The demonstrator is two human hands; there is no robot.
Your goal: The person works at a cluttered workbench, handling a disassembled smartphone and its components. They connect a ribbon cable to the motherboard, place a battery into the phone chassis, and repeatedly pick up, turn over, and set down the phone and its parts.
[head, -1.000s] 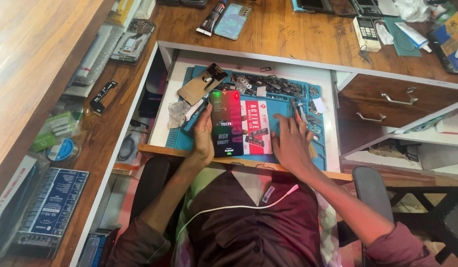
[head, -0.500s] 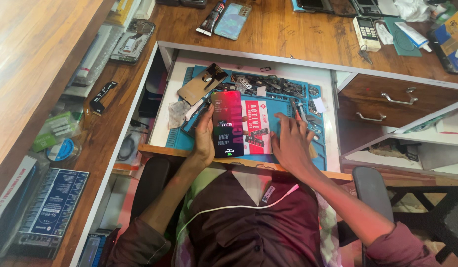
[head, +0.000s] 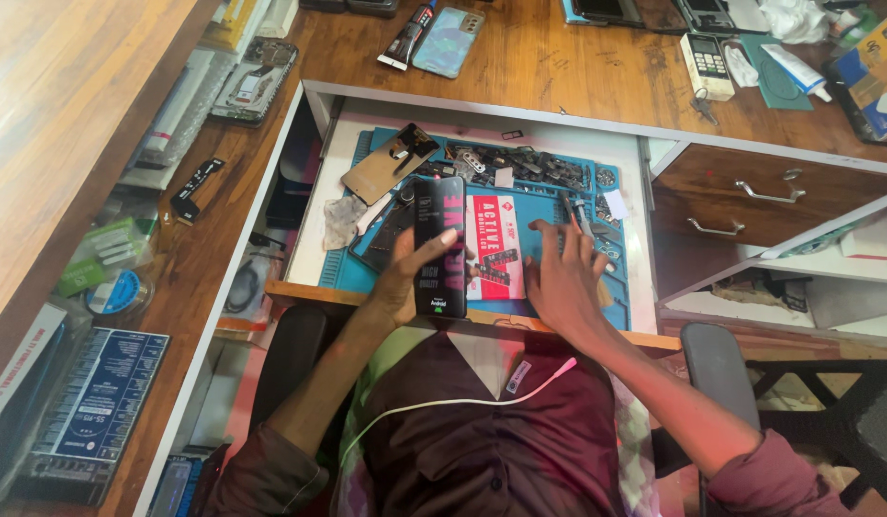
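Left hand: my left hand grips the dark phone screen box, thumb across its front.
Right hand: my right hand lies flat and open, holding nothing, on the blue repair mat beside the box.

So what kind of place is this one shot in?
Most likely a phone repair bench: a blue repair mat strewn with small parts, a phone lying on the wooden counter, and the left hand holding a dark phone-sized package.

Wooden desk carrying a phone, glue tube, remote; pull-out tray holding a blue mat.
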